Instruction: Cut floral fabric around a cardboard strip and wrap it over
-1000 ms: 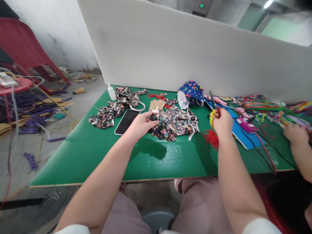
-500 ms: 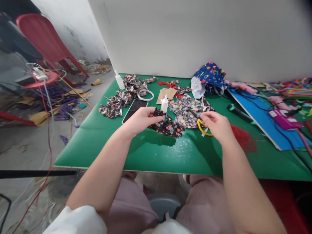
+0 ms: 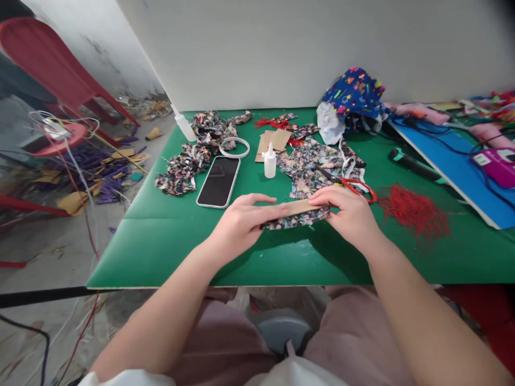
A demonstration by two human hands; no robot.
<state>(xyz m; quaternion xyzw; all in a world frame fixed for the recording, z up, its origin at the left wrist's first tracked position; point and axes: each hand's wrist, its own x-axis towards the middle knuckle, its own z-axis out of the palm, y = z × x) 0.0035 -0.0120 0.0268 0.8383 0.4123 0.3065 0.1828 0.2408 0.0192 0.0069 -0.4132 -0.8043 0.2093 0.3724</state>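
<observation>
Between my two hands, above the front part of the green table (image 3: pixel 156 252), is a dark floral fabric piece (image 3: pixel 300 219) with a tan cardboard-like strip (image 3: pixel 298 207) along its upper side. My left hand (image 3: pixel 245 220) grips the left end, fingers lying along the strip. At the right end, my right hand (image 3: pixel 346 212) pinches it between thumb and fingers. Just behind my right hand, red-handled scissors (image 3: pixel 372 194) lie on crumpled floral cloth (image 3: pixel 309 161). A small white dropper bottle (image 3: pixel 270 163) stands upright behind the held piece.
A phone (image 3: pixel 218 182), a white ring (image 3: pixel 234 140) and gathered floral fabric (image 3: pixel 177 174) are at left. Brown card pieces (image 3: pixel 273 142) lie behind the bottle. Red threads (image 3: pixel 418 214), a black-handled tool (image 3: pixel 416 167) and a blue board (image 3: pixel 454 166) are at right.
My right hand has left the scissors and moved to the fabric's right end. The fabric, held by my left hand alone before, is now level between both hands, with the tan strip showing.
</observation>
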